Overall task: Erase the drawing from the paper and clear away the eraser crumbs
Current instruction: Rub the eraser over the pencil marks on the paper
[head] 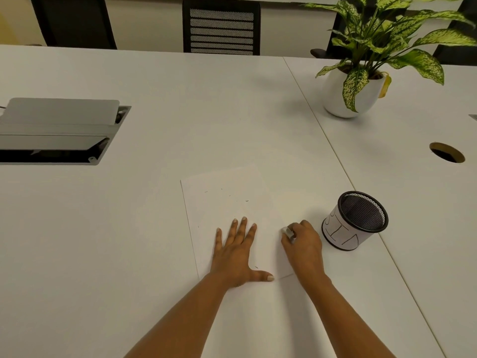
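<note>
1. Left hand [236, 257]: flat, fingers spread apart, palm pressing on the near part of the paper [232, 202] to pin it to the table [103, 241].
2. Right hand [303, 244]: fingers closed around a small white eraser [287, 231], at the paper's right edge.
3. Paper: we see no drawing left, only a few dark crumbs [246, 201] scattered toward the far half, one near the left thumb.
4. Step in hand, as we judge it: erasing looks finished or nearly so; clearing crumbs is next. That calls for a light sweep or a tilt of the sheet, away from us.
5. Mesh pen cup [355, 220]: just right of the right hand, apart from it.
6. Potted plant [361, 81]: far right, well away.
</note>
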The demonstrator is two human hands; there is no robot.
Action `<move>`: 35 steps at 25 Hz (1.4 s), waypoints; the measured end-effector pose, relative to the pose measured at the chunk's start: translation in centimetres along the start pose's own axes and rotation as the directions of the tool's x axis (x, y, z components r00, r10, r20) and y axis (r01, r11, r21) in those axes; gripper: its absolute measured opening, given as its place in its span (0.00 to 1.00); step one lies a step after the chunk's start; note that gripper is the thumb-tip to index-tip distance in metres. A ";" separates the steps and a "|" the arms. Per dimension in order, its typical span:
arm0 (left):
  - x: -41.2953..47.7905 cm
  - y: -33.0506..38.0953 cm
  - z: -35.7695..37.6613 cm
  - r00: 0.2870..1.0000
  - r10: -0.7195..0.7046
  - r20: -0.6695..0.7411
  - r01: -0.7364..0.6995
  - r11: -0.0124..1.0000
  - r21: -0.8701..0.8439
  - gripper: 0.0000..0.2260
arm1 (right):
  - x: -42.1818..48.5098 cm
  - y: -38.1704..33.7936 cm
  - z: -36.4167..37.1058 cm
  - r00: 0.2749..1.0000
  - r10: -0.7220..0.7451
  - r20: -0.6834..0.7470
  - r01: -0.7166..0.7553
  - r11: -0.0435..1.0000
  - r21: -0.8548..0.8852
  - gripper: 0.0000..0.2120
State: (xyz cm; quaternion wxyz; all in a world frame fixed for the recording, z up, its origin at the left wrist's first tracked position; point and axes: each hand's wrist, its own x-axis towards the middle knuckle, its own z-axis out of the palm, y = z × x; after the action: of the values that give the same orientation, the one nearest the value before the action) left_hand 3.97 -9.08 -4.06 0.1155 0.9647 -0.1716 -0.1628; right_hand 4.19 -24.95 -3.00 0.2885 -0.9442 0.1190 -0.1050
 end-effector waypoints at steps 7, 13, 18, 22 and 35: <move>-0.8 -1.5 -0.3 0.997 0.056 -0.045 -0.066 0.965 -0.252 0.49 | -1.5 1.0 -0.4 1.000 -0.001 -0.004 0.001 1.000 0.003 0.07; -3.5 -7.2 -0.4 0.891 -0.208 -0.404 0.019 0.905 -0.425 0.33 | -4.8 2.1 -1.7 1.000 0.024 0.002 -0.024 0.999 0.041 0.09; -4.1 -6.5 1.4 0.818 -0.280 -0.502 0.140 0.944 -0.297 0.28 | -7.3 2.4 -2.7 0.997 0.041 0.073 -0.043 0.999 0.025 0.06; -4.9 -5.1 2.7 0.841 -0.290 -0.456 0.249 0.957 -0.150 0.29 | -7.7 1.2 -2.8 0.994 0.044 0.097 -0.048 0.998 0.040 0.04; -4.5 -4.7 3.2 0.795 -0.210 -0.569 0.303 0.950 0.072 0.28 | -2.2 -4.9 3.2 0.970 -0.208 0.126 0.174 0.956 0.236 0.05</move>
State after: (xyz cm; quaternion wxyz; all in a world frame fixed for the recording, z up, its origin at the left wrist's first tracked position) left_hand 0.17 -3.68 -7.08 0.0596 0.9904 -0.0103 0.1243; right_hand 3.76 -18.66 -3.08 0.3894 -0.9181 -0.0075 -0.0740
